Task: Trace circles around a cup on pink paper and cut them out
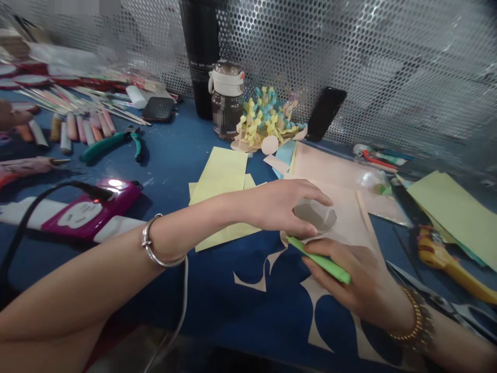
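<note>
My left hand (281,207) reaches across the peach paper (349,207), its thumb and fingers curved around a round, greyish see-through piece (318,215). Whether that piece is a lid or a disc I cannot tell. In my right hand (353,274) is a slim light-green pen (324,261), pinched between thumb and fingers, its tip pointing left near my left thumb. Curved peach paper scraps (252,282) lie on the blue table just below. Yellow paper sheets (223,178) lie under and behind my left forearm.
Scissors (438,300) and a yellow-handled tool (450,259) lie at the right. A jar with a white lid (228,103), curled paper strips (267,116) and a phone (325,114) stand at the back. Green pliers (106,147) and a purple power strip (93,210) are at left.
</note>
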A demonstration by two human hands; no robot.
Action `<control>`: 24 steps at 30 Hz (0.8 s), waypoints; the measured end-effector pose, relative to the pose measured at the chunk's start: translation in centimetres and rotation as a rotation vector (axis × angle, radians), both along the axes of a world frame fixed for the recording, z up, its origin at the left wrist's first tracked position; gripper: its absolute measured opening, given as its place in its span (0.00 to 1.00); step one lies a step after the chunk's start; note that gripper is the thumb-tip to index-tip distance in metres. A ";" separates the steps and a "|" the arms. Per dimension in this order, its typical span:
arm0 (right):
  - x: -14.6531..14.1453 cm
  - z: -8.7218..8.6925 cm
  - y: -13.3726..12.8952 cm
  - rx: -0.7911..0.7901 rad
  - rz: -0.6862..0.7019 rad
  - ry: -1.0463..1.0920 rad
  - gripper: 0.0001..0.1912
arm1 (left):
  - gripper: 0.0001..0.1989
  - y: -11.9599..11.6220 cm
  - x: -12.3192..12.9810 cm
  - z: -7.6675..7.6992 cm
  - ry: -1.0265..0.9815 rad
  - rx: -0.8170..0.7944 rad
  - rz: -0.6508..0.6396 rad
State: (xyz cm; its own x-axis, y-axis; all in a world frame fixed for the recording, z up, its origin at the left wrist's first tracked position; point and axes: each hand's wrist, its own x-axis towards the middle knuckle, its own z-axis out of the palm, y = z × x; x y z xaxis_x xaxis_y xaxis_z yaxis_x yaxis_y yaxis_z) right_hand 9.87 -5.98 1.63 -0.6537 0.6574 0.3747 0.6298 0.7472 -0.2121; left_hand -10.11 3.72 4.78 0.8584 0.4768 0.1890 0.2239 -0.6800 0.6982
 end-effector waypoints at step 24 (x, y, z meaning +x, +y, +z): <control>0.9 -0.1 -0.2 -0.093 -0.008 -0.066 0.05 | 0.25 -0.1 -0.1 0.3 0.030 -0.009 0.010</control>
